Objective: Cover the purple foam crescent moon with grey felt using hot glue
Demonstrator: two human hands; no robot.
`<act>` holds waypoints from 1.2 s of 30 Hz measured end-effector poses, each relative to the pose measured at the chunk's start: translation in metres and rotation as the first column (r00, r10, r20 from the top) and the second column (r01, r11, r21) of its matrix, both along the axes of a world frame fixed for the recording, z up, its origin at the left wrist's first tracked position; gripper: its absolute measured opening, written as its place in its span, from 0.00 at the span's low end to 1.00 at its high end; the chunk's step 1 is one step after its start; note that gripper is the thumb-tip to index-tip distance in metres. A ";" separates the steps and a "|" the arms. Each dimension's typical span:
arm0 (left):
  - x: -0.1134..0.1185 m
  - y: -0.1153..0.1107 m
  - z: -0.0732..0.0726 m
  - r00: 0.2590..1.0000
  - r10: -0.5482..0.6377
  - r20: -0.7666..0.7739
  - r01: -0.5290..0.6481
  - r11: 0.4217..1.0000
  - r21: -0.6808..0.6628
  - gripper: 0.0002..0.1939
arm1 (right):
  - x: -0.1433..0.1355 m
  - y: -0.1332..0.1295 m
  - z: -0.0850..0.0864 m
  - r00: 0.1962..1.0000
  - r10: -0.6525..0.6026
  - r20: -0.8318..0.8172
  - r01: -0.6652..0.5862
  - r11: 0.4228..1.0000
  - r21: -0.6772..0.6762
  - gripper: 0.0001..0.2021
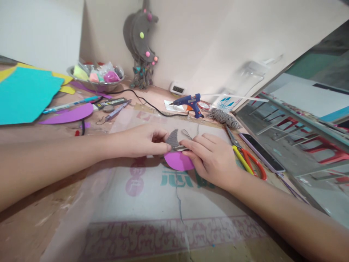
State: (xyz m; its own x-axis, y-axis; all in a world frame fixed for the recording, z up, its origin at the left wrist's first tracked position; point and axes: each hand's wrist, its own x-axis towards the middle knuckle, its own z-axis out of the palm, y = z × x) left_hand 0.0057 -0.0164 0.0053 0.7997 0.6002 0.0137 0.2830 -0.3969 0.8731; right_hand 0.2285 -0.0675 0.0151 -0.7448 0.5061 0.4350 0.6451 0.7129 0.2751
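Observation:
Between my two hands is a small purple paper piece (pixel 178 161) with a rounded lower edge. Its upper part is wrapped in grey yarn (pixel 172 139) that rises to a point. My left hand (pixel 148 141) pinches the piece at its left side with thumb and fingertips. On the other side, my right hand (pixel 211 156) is closed with thumb and forefinger at the right edge of the piece. A thin yarn loop (pixel 187 134) shows just beyond the right fingers, and a loose strand trails down the plastic sheet below.
Behind my hands a blue glue gun (pixel 191 104) stands with its cord running left. Scissors (pixel 248 160), a phone (pixel 261 152) and a yarn skein (pixel 224 118) lie at right. Turquoise paper (pixel 27 94) and a clay-filled bowl (pixel 96 85) are at left. A crescent ornament (pixel 141 40) hangs behind.

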 end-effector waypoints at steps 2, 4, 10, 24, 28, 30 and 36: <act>0.000 0.000 0.001 1.000 0.005 0.000 -0.005 1.000 -0.001 0.05 | 0.000 -0.001 0.000 1.000 -0.008 0.009 0.008 1.000 -0.001 0.11; 0.000 -0.001 0.001 1.000 0.006 -0.001 -0.006 1.000 -0.004 0.05 | 0.000 -0.001 0.001 1.000 -0.015 0.017 0.015 1.000 0.008 0.11; -0.001 -0.002 0.001 1.000 0.016 -0.010 -0.016 1.000 -0.019 0.05 | -0.002 -0.001 0.002 0.999 -0.026 0.030 0.025 0.999 0.025 0.11; 0.000 -0.002 0.002 0.999 0.006 -0.036 -0.007 0.999 -0.039 0.05 | -0.001 0.002 -0.001 1.000 0.025 -0.016 -0.025 1.000 -0.019 0.10; 0.000 -0.002 0.003 1.000 0.009 0.002 -0.009 0.996 -0.085 0.05 | 0.000 0.003 -0.002 0.997 0.008 -0.080 -0.011 0.999 -0.042 0.13; 0.000 -0.002 0.004 1.000 0.017 0.007 -0.016 0.996 -0.092 0.05 | 0.001 0.004 -0.003 0.995 -0.006 -0.104 0.000 0.998 -0.064 0.14; 0.000 -0.001 0.004 1.000 -0.010 0.025 0.013 0.996 -0.090 0.03 | 0.003 0.002 -0.001 0.973 -0.012 -0.231 -0.023 0.988 -0.150 0.13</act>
State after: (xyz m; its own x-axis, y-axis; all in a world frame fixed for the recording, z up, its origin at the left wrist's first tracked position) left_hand 0.0057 -0.0177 0.0089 0.8067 0.5906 -0.0201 0.2567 -0.3195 0.9122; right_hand 0.2319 -0.0656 0.0139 -0.6361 0.5749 0.5147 0.6742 0.7385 0.0085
